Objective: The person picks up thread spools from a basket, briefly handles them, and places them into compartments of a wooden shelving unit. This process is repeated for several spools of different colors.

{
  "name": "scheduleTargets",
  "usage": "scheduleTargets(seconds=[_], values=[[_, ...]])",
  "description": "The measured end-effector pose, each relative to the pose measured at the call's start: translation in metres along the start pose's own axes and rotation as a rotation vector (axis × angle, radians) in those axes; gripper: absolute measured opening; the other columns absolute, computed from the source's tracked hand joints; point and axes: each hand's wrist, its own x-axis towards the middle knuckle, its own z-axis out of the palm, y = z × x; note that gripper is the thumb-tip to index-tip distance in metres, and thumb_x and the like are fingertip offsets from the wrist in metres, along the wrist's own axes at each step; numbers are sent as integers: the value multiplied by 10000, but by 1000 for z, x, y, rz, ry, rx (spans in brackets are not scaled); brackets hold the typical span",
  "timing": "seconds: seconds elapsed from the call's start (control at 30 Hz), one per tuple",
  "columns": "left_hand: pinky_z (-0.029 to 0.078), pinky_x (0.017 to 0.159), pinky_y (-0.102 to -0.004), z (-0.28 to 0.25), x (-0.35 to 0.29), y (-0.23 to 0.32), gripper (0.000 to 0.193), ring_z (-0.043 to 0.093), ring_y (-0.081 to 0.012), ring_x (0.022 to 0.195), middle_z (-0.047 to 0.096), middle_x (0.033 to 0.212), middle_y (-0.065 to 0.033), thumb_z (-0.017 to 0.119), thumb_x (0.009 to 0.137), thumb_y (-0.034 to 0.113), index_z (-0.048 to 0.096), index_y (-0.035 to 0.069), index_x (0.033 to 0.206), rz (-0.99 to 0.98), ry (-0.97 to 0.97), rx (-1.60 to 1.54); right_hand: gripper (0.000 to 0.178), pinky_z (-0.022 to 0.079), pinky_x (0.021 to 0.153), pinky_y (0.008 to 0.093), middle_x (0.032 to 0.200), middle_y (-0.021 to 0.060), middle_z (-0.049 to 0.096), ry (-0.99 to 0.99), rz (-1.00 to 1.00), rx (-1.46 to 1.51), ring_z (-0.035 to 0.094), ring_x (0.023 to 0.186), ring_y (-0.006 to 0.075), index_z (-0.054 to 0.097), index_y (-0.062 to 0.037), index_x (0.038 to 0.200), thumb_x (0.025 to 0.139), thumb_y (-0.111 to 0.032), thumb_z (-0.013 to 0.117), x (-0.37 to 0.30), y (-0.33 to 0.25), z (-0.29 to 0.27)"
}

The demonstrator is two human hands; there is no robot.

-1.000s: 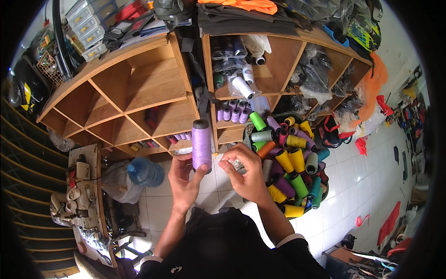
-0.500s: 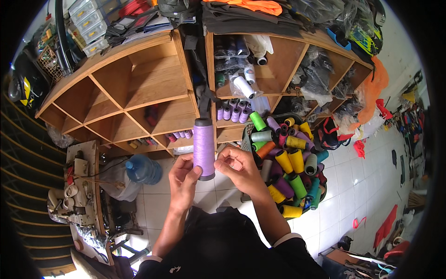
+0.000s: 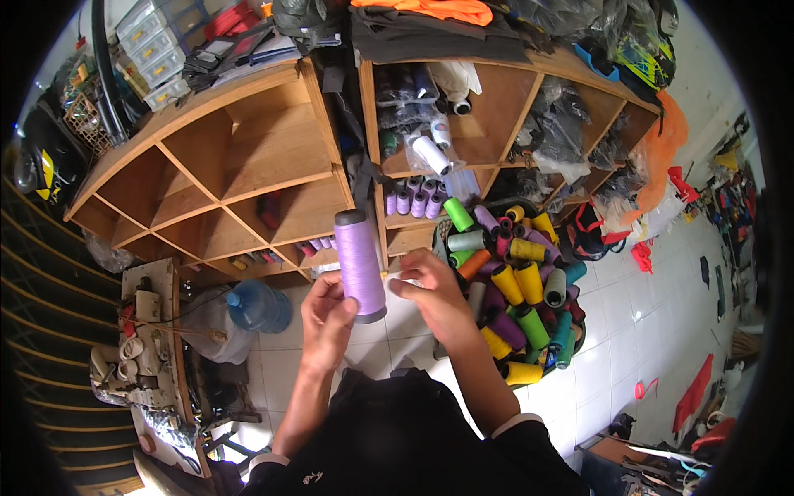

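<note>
A spool of purple thread [image 3: 359,269] with dark ends is in my left hand [image 3: 327,318], which grips its lower part between thumb and fingers. The spool stands nearly upright, its top tipped slightly left. Just to its right is my right hand [image 3: 434,298], apart from the spool, fingers bent and thumb spread from them. No thread shows between those fingers, though a fine strand would be too small to see. Purple thread spools [image 3: 420,198] stand in rows in a shelf compartment ahead. At the right, a dark crate [image 3: 441,326] is heaped with thread spools in many colours.
Wooden shelves [image 3: 219,201] span the far side, with folded dark cloth [image 3: 438,45] on top. A blue water jug [image 3: 258,306] stands on the tiled floor at left, near a sewing machine [image 3: 132,355]. Red cloth scraps [image 3: 693,393] lie on the right.
My right hand has drawn slightly away from the spool, and its fingers have spread. The spool in my left hand has tipped a little to the left.
</note>
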Motion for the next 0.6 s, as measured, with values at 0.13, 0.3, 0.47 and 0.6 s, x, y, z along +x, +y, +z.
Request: scheduleTargets(seconds=[0.13, 0.3, 0.47, 0.6], values=[[483, 916, -340, 7, 3, -6, 423, 596, -185, 1013, 601, 1081, -109, 749, 769, -43, 498, -9, 1108, 307, 184, 365, 215, 451, 771, 272, 934, 49, 624, 53, -463, -438, 577, 881, 140, 649, -31, 968, 784, -77, 751, -26, -30, 18], [493, 900, -335, 9, 4, -19, 478, 573, -183, 993, 530, 1097, -107, 788, 733, -35, 474, -10, 1093, 529, 297, 498, 232, 517, 706, 317, 903, 122, 681, 94, -814, -627, 668, 802, 232, 676, -7, 964, 749, -11, 764, -31, -46, 54], [494, 840, -310, 18, 6, -25, 577, 566, -184, 958, 526, 1081, -109, 818, 691, -21, 492, -32, 1167, 655, 389, 593, 275, 539, 713, 312, 929, 136, 694, 101, -831, -641, 688, 832, 231, 679, 9, 992, 734, 41, 768, -27, -38, 63], [483, 780, -292, 14, 4, -18, 580, 558, -183, 919, 533, 1057, -111, 825, 664, -27, 549, -57, 1172, 734, 390, 884, 212, 523, 693, 326, 880, 124, 678, 108, -896, -674, 665, 791, 249, 675, 2, 946, 750, 47, 742, -23, -34, 61]])
